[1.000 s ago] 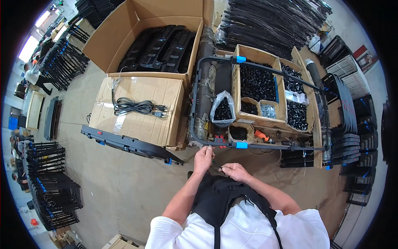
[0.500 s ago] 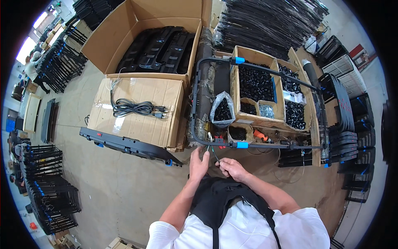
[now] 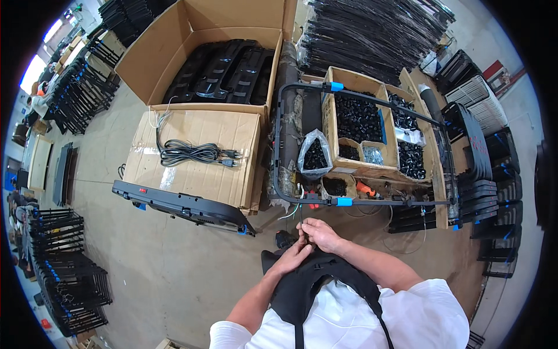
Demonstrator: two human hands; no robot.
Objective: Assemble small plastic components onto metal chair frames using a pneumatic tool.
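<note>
A black tubular frame [image 3: 280, 142] with blue clips lies across the bench in front of me. From its near left corner hangs a dark cable [image 3: 301, 213], and thin white and green wire ends [image 3: 289, 215] stick out beside it. Just below the frame's near bar, my right hand [image 3: 321, 234] is closed on the cable. My left hand [image 3: 295, 256] is closed too, its fingertips against the cable by the right hand's fingers. The part of the cable between the hands is mostly hidden.
A wooden box [image 3: 349, 164] of black plastic parts and screws stands inside the frame, near a plastic bag [image 3: 314, 152] of parts and an orange tool [image 3: 365, 189]. At left, a coiled power cord [image 3: 192, 153] lies on a carton [image 3: 142, 136], with a black panel [image 3: 180, 203] alongside.
My left hand has left the wire ends and come down and right to the right hand. The right hand has moved slightly up. The loose wire ends now point left.
</note>
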